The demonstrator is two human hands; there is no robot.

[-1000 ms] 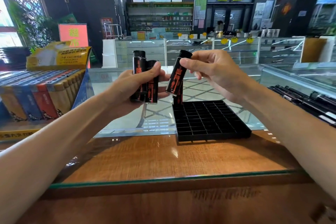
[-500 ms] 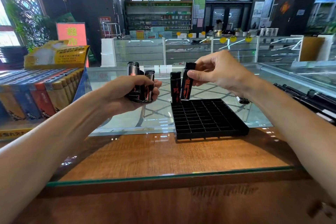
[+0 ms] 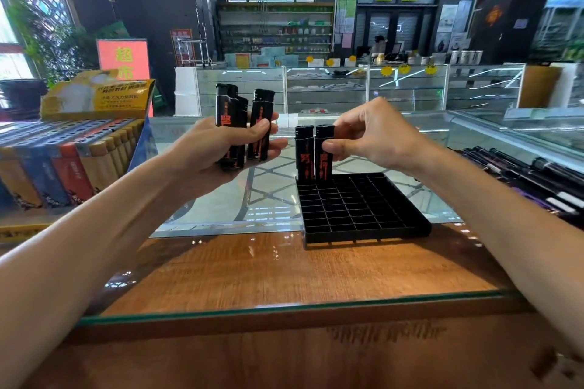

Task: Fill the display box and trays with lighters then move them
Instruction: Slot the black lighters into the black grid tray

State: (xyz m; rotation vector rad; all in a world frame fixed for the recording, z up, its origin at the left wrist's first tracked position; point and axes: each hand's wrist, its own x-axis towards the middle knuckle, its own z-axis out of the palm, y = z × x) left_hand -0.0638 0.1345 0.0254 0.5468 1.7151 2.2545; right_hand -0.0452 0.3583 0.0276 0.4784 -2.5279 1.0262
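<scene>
Fingers of the right hand (image 3: pixel 376 136) pinch a lighter (image 3: pixel 323 166) upright in the tray (image 3: pixel 363 235) (far-left corner) on the table (image 3: pixel 284 268), just beside a second lighter (image 3: pixel 305 155); fingers of the left hand (image 3: pixel 215 148) grip three spare lighters (image 3: pixel 229 114).

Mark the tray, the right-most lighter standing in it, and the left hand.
tray (image 3: pixel 363 211): head view, bare middle cells.
right-most lighter (image 3: pixel 323 167): head view, lower body with red print.
left hand (image 3: pixel 202 148): head view, base of the thumb.

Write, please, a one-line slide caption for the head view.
Right hand pinches a black lighter upright beside the standing lighter at the far-left corner of the grid tray; left hand grips spare lighters.
</scene>
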